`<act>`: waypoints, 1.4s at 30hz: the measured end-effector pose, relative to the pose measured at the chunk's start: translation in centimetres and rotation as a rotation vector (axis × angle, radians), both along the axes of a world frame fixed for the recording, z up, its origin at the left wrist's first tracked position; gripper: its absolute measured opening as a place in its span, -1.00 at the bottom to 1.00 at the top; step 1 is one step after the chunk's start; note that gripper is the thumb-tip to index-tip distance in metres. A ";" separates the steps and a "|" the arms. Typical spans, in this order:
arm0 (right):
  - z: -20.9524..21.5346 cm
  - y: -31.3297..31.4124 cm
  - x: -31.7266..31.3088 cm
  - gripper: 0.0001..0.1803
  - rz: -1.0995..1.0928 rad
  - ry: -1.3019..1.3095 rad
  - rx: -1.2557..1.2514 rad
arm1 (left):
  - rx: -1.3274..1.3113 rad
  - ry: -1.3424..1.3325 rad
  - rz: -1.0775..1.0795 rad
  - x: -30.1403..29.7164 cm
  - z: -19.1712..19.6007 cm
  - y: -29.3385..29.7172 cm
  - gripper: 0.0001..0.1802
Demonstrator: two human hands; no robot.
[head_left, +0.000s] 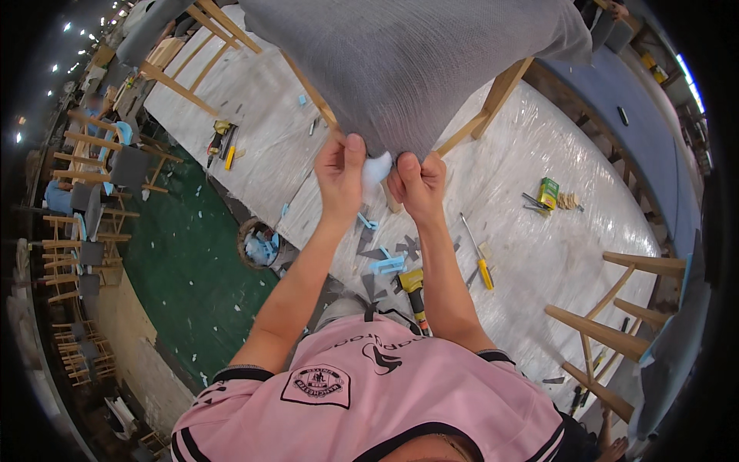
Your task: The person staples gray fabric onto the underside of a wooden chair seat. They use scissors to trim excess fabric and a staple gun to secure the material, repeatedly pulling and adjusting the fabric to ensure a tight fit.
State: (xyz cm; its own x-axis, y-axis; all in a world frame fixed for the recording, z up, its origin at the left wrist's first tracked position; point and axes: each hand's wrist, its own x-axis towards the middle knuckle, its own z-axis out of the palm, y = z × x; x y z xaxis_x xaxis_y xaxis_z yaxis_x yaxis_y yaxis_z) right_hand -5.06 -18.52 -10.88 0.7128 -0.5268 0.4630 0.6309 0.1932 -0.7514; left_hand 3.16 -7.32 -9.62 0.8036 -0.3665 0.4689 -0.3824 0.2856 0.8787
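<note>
1. Progress: grey fabric [416, 69] is already covering the broad upper face of a cushioned chair; its near corner is seemingly awaiting finishing, with pale padding [376, 168] poking out between the hands; the underside is hiding from view, so any fastening there is impossible to tell.
2. Hands: the left hand [339, 173] is pinching the cloth's corner between thumb and curled forefinger; the right hand [418, 183] is gripping just beside it, thumb pressing on bent fingers.
3. Place: the chair is standing toward the far edge of the tabletop [554, 262], its corner pointing at the wearer; its wooden legs [500, 100] are slanting down beneath the cover.
4. Materials: the fabric is showing a fine ribbed weave and soft creases converging on the pinch; the padding is looking fluffy; the legs are pale, straight-edged timber; clear, wrinkled film is glinting across the tabletop.
5. Around: a yellow-and-black power tool [414, 289] and light-blue scraps [388, 263] are lying by the near edge; a yellow-handled screwdriver [485, 273] is resting to their right; a scrap-filled basket [259, 245] is sitting beside the left edge.
</note>
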 end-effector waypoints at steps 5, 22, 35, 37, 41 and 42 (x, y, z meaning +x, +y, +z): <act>0.0 0.1 0.5 -0.30 -0.026 -0.011 -0.035 | 0.071 -0.842 0.249 2.0 10.8 -0.3 -0.13; 1.0 0.7 0.2 -0.28 0.008 0.007 0.019 | 0.246 -1.128 -0.009 4.2 14.3 -1.0 -0.64; 0.5 0.4 0.6 -0.36 -0.014 -0.060 -0.008 | 0.153 -1.200 -0.075 6.7 12.9 -1.8 -0.37; 0.6 0.6 0.5 -0.35 -0.007 -0.057 0.012 | 0.137 -1.049 -0.167 7.8 13.3 -1.0 -0.40; 0.5 -0.1 0.0 -0.38 0.063 0.013 -0.005 | 0.134 -1.199 0.165 2.9 12.8 -3.7 -0.42; 0.6 -0.3 -0.2 -0.41 0.095 0.027 -0.029 | 0.099 -1.202 0.196 3.4 12.2 -4.2 -0.41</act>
